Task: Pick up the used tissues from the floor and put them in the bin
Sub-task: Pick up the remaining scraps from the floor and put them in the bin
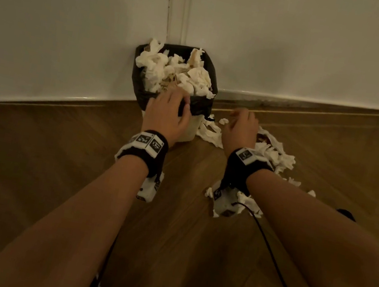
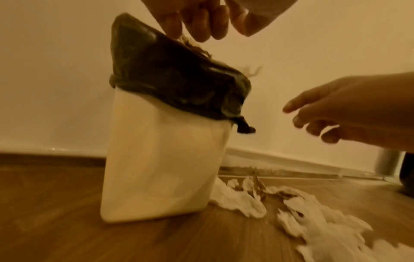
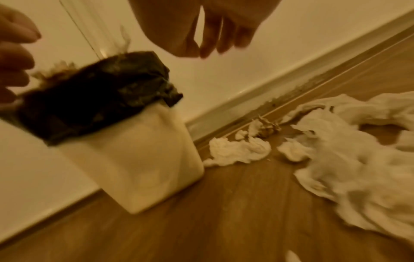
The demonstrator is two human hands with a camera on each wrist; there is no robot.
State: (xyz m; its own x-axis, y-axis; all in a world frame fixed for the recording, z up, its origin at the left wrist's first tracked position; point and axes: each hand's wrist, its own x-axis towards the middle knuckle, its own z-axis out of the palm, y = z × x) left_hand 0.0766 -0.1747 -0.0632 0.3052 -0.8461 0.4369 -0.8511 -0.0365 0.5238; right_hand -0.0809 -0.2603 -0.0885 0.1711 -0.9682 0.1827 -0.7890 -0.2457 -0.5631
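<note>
The bin point(image 1: 186, 127) stands heaped at the far wall; the left hand point(image 1: 167, 114) hangs slack-fingered at its rim, empty; the right hand point(image 1: 240, 129) hovers, fingers loose, over tissues point(image 1: 272, 155) on the floor point(image 1: 52, 169) right of it; next, likely a grab there.

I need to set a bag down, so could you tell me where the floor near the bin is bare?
Bare floor lies left of the bin, up to the wall. Right of the bin is crowded with tissues; more lie under the right wrist.
</note>
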